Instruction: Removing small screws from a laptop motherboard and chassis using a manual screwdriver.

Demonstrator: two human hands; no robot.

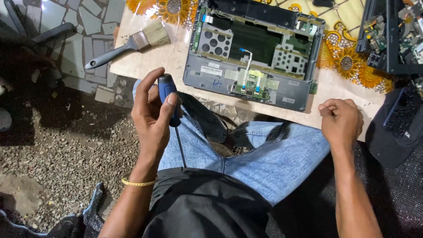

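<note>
**Opened laptop base on the worktop, screwdriver held off it**

The left hand (pixel 152 115) holds a screwdriver (pixel 172 110) with a blue and black handle, its grip wrapped around the handle with the thumb pressed on the side and a fingertip on the cap. The thin shaft points down toward the person's lap, over the jeans (pixel 264 150), well apart from any screw. The right hand (pixel 341 121) rests at the front edge of the worktop (pixel 145 61), its grip curled into a loose fist; whether it pinches something small inside cannot be told.

Between and just beyond the two hands lies the grey laptop base (pixel 253 53), flat on the worktop. Judging by how it lies, the strip-down is well along: the keyboard and top cover are off, perforated metal plates and a dark central bay are bare, and a pale ribbon cable (pixel 247 64) runs down to a small green board (pixel 251 88) near the front edge. That board, the plates and the frame are in place, so these remain to be taken out.

A grey-handled paintbrush (pixel 132 42) lies on the left corner of the worktop. Further dismantled electronics (pixel 387 35) sit at the right, on a sunflower-patterned cloth (pixel 348 61).
</note>
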